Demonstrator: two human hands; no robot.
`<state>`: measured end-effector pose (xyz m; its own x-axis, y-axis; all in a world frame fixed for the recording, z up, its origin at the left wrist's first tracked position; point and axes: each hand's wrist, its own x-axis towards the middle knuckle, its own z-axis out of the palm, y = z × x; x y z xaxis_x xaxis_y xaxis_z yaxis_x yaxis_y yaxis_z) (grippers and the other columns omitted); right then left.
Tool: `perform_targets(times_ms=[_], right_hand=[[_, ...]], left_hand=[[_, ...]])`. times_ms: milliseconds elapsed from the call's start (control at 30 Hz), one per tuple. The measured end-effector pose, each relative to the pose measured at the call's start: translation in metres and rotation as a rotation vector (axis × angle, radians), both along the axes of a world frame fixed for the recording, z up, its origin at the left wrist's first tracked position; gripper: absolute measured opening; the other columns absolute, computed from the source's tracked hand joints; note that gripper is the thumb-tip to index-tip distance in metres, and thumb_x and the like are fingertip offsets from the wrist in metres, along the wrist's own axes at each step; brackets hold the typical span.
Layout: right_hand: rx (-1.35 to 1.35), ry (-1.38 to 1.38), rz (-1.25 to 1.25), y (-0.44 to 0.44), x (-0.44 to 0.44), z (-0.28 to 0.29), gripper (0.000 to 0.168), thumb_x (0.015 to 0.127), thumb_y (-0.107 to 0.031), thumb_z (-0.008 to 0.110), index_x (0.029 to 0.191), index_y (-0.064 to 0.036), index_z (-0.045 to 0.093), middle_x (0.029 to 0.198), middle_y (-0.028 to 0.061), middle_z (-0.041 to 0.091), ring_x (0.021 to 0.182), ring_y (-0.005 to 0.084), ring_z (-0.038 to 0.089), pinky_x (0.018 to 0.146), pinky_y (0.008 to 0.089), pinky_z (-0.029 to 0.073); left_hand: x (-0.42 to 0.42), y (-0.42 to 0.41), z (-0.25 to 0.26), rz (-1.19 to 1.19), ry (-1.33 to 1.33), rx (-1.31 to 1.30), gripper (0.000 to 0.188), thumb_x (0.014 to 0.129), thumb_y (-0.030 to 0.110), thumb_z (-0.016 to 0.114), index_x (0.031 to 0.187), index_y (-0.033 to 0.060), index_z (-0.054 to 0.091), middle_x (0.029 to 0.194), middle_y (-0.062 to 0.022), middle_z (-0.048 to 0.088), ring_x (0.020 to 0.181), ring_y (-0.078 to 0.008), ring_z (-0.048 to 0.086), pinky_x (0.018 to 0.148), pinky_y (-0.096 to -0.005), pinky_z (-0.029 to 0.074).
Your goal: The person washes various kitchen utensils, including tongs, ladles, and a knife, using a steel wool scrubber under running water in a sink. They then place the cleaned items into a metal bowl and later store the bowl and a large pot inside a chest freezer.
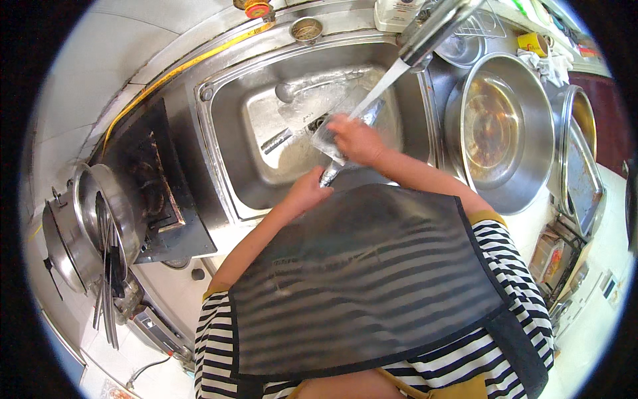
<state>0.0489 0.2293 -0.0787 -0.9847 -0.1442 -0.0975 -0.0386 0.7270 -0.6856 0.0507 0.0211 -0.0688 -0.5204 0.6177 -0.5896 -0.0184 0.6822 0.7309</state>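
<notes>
My left hand (305,193) grips the handle of a metal utensil with a broad flat blade (326,144). Its exact kind is hard to tell through blur and splashing. The fingers of my right hand (359,142) lie on that blade and partly cover it. Both hands are over a stainless steel sink (232,164). A stream of water (381,86) runs from the faucet (433,37) down beside my right fingers. On the sink floor lies a ladle (285,93), beyond my hands. The drain (317,122) is partly hidden by the utensil.
Right of the sink stands a large steel basin (536,149), with trays (588,184) beyond it. At left are a black stove top (164,149) and steel pans (82,239) with long utensils (105,279) sticking out. A yellow hose (189,70) follows the wall. A small strainer cup (306,31) sits behind the sink.
</notes>
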Motion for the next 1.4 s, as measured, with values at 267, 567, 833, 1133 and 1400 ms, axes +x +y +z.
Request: perform_targets(times_ms=[267, 567, 833, 1133, 1400], right_hand=[[0.23, 0.012, 0.083, -0.003, -0.012, 0.018, 0.026, 0.082, -0.018, 0.048, 0.106, -0.01, 0.057, 0.113, 0.0107, 0.055, 0.108, 0.0305, 0.052, 0.089, 0.0413, 0.043], [-0.054, -0.367, -0.613, 0.069, -0.031, -0.03, 0.039, 0.08, -0.029, 0.059, 0.113, -0.008, 0.058, 0.116, 0.0153, 0.057, 0.102, 0.0322, 0.056, 0.089, 0.0393, 0.044], [-0.779, -0.579, -1.1, 0.071, -0.035, -0.01, 0.036, 0.084, -0.022, 0.059, 0.115, -0.003, 0.056, 0.108, 0.0136, 0.06, 0.091, 0.0231, 0.059, 0.084, 0.0357, 0.047], [-0.489, 0.01, -0.877, 0.065, -0.036, -0.04, 0.035, 0.083, -0.024, 0.06, 0.113, -0.004, 0.057, 0.1, 0.0133, 0.064, 0.09, 0.0243, 0.06, 0.083, 0.0327, 0.045], [-0.213, -0.022, -0.261, 0.008, -0.016, -0.026, 0.037, 0.086, -0.018, 0.052, 0.121, -0.006, 0.05, 0.13, 0.0161, 0.045, 0.123, 0.0326, 0.04, 0.102, 0.0389, 0.034]], left_hand=[[0.005, -0.01, 0.022, -0.124, 0.133, -0.062, 0.035, 0.07, 0.021, 0.062, 0.097, 0.0014, 0.05, 0.086, -0.0231, 0.06, 0.082, -0.0409, 0.057, 0.07, -0.0455, 0.044], [0.005, -0.031, 0.077, -0.231, 0.204, -0.34, 0.036, 0.074, 0.018, 0.058, 0.106, 0.0054, 0.049, 0.088, -0.0245, 0.06, 0.085, -0.0403, 0.058, 0.071, -0.0472, 0.045], [-0.014, -0.031, 0.068, -0.345, 0.65, -0.355, 0.06, 0.074, 0.012, 0.058, 0.13, 0.0165, 0.038, 0.087, -0.0181, 0.059, 0.077, -0.0375, 0.059, 0.064, -0.0464, 0.049], [-0.036, -0.025, 0.082, 0.637, -0.838, 0.138, 0.035, 0.085, 0.011, 0.052, 0.119, 0.0157, 0.041, 0.063, 0.0012, 0.043, 0.046, -0.008, 0.039, 0.041, -0.0226, 0.032], [-0.024, -0.011, 0.083, 0.73, -1.093, 0.297, 0.026, 0.086, 0.009, 0.05, 0.106, 0.0184, 0.036, 0.068, -0.0004, 0.041, 0.047, -0.008, 0.037, 0.041, -0.0228, 0.031]])
